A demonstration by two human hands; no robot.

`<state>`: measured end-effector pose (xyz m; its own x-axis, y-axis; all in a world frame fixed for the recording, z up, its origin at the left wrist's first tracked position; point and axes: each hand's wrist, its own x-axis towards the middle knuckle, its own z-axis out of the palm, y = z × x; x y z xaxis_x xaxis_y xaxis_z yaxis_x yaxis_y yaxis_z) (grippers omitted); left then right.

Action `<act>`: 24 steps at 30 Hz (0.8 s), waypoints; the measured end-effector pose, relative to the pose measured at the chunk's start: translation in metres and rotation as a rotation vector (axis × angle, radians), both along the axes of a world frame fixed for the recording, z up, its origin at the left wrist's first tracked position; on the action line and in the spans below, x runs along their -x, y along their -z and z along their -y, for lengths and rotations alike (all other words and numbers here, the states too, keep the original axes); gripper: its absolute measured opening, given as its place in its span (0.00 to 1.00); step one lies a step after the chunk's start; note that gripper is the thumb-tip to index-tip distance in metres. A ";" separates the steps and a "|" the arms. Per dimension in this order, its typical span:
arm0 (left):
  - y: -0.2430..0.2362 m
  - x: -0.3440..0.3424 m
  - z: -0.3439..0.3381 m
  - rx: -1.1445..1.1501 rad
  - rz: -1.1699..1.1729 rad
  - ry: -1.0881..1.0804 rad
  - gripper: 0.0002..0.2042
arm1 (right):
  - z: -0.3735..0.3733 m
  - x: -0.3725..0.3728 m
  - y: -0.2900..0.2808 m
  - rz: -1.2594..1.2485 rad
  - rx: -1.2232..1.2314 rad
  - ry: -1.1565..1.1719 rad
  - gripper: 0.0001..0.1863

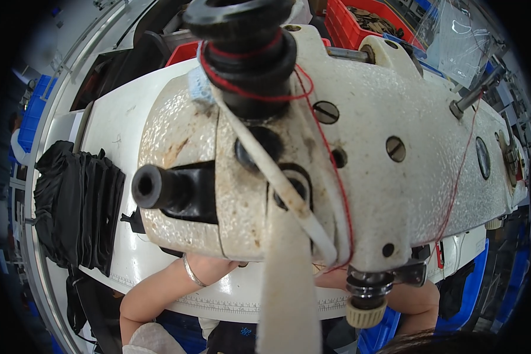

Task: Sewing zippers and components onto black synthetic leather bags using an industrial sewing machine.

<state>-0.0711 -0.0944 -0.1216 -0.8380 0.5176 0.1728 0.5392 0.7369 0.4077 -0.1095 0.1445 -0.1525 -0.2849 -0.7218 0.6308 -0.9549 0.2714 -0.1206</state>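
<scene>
The white head of a sewing machine (419, 171) fills the middle of the view and hides most of what lies beneath it. My left hand (215, 268), with a silver bracelet (192, 272) at the wrist, reaches under its left end. From the other side my right hand (333, 279) comes in below the machine, mostly covered by it. The fingers of both hands are out of sight, so what they touch or hold does not show. Red thread (330, 154) runs down the machine's front from a black post. A scrap of black fabric (135, 221) pokes out at the machine's left.
A pile of folded black fabric pieces (79, 206) lies on the left of the white table (115, 106). A ruler strip (218, 305) follows its near edge. Behind stands a red bin (351, 32) of small parts. A blue bin (469, 289) is at the lower right.
</scene>
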 end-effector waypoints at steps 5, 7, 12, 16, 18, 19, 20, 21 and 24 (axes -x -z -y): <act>-0.002 0.002 -0.002 -0.002 0.004 -0.005 0.16 | 0.016 0.007 0.021 -0.182 0.121 0.048 0.09; -0.003 0.003 -0.003 -0.007 -0.001 -0.002 0.16 | 0.016 0.005 0.017 -0.142 0.147 0.056 0.09; -0.005 0.004 -0.007 0.010 -0.060 -0.019 0.15 | 0.001 -0.005 -0.005 0.153 -0.103 0.035 0.09; -0.007 0.005 -0.009 0.007 -0.045 -0.013 0.15 | 0.006 -0.001 0.006 -0.081 -0.003 0.056 0.09; -0.007 0.005 -0.010 -0.014 -0.069 -0.001 0.14 | 0.009 0.002 0.016 -0.183 0.061 0.056 0.09; -0.008 0.005 -0.011 -0.016 -0.067 -0.004 0.14 | 0.010 0.002 0.019 -0.178 0.076 0.056 0.09; -0.008 0.005 -0.012 -0.017 -0.069 -0.004 0.14 | 0.010 0.003 0.021 -0.190 0.068 0.054 0.09; -0.008 0.005 -0.013 -0.014 -0.072 -0.005 0.14 | 0.010 0.002 0.021 -0.201 0.060 0.052 0.09; -0.008 0.005 -0.015 -0.012 -0.066 -0.007 0.14 | 0.006 -0.001 0.009 -0.121 -0.032 0.049 0.10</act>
